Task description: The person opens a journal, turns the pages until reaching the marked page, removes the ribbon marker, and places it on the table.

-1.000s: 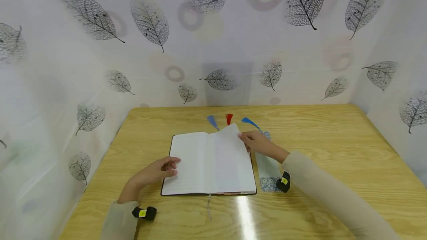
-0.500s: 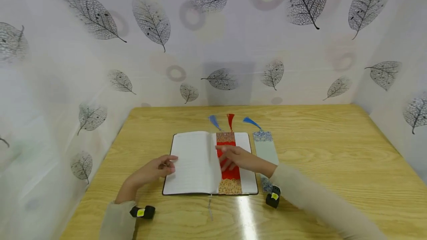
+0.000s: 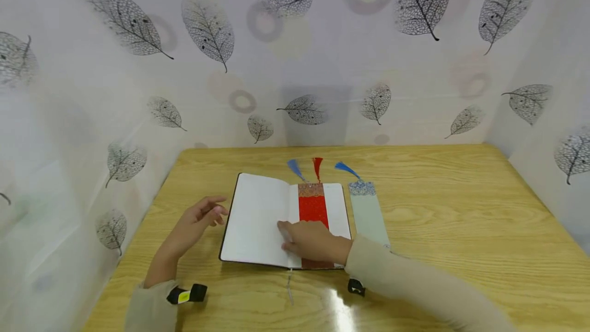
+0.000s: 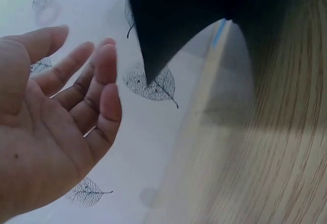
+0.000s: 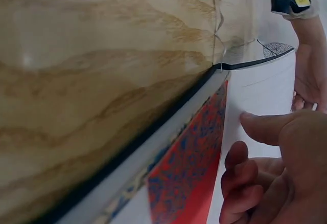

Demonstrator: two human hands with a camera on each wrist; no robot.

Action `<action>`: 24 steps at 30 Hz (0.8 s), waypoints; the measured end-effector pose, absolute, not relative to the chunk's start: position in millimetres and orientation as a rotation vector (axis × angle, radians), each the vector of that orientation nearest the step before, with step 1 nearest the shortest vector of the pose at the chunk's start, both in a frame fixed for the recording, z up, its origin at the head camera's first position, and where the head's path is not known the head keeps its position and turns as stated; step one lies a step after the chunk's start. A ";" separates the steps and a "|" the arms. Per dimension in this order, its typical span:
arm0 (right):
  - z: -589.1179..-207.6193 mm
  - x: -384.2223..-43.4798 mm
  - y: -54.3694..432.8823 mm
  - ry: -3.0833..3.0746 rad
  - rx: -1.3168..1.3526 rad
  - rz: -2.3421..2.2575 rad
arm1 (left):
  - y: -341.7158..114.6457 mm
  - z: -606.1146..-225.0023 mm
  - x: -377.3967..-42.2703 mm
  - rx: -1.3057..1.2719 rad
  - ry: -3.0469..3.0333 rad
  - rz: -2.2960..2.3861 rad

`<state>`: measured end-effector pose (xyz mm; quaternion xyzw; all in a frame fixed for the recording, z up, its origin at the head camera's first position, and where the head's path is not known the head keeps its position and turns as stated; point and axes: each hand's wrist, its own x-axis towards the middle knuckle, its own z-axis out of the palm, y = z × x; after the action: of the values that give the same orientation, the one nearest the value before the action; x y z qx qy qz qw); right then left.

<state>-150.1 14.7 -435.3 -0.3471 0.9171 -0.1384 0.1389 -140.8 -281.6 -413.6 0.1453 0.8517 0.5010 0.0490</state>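
Observation:
A notebook (image 3: 258,209) with a black cover lies spread apart on the table, its left side tilted up off the wood. On the right-hand page lies a red bookmark (image 3: 313,208) with patterned ends and a red tassel. My right hand (image 3: 313,242) is over the notebook's middle, thumb stretched toward the left page and fingers loosely bent, gripping nothing; it covers part of the bookmark. Just left of the raised cover (image 4: 173,19), my left hand (image 3: 186,227) hovers with relaxed fingers, apart from it.
A pale green bookmark (image 3: 369,214) with a blue tassel (image 3: 346,169) lies right of the notebook, partly under my right sleeve. A lavender tassel (image 3: 295,168) pokes out at the top. A grey ribbon (image 3: 289,288) trails toward me. Leaf-printed sheeting (image 3: 207,117) encloses the table.
The page my right hand pinched has turned left, uncovering the red bookmark. My right hand has moved left and toward me. The notebook's left side has risen; my left hand has drawn away leftward.

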 end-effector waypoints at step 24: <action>-419.3 -193.0 46.8 2.647 -0.881 -0.625 | -250.1 -451.4 -150.6 0.350 2.407 1.226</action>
<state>-193.0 46.8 -419.3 -0.3050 0.9166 -0.2166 0.1409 -150.6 -250.1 -451.4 0.1256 0.8645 0.4403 0.2073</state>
